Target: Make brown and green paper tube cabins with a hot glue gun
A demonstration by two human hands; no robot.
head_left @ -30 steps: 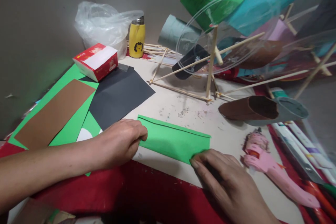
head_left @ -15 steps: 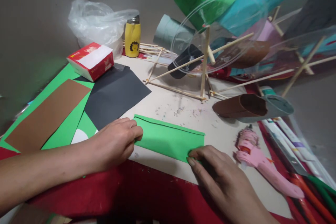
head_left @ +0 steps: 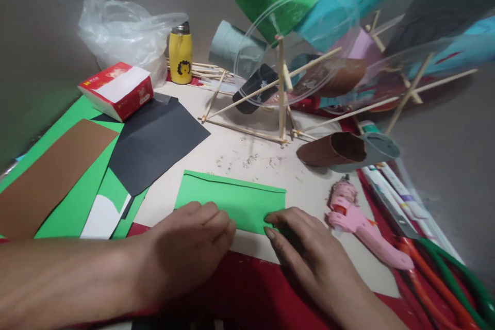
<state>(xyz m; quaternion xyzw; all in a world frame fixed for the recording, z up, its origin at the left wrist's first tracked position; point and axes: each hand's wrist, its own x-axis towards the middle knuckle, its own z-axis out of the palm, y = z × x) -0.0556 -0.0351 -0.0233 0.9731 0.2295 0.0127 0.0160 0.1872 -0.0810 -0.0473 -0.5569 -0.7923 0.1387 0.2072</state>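
Observation:
A green sheet of paper [head_left: 232, 198] with a dark line along its far edge lies in front of me, that far edge looking folded over. My left hand [head_left: 197, 237] is curled at the middle of its near edge, knuckles up, with the fingertips hidden. At the near right corner, my right hand [head_left: 297, 242] pinches the paper between thumb and forefinger. To the right lies a pink glue gun [head_left: 356, 227], apart from my hand. Behind the green paper is a thin wooden-stick frame [head_left: 282, 93] with clear plastic discs and paper tubes attached.
Black paper [head_left: 154, 144], a brown strip [head_left: 58, 175] and a red box [head_left: 116, 90] lie at left. A yellow bottle [head_left: 181, 56] and a plastic bag [head_left: 119, 36] stand behind. Scissors [head_left: 436, 273] with red and green handles lie at right, near a brown paper tube [head_left: 325, 149].
My left hand has slid from the paper's left end to the middle of its near edge. The right hand keeps its corner. The view has shifted right.

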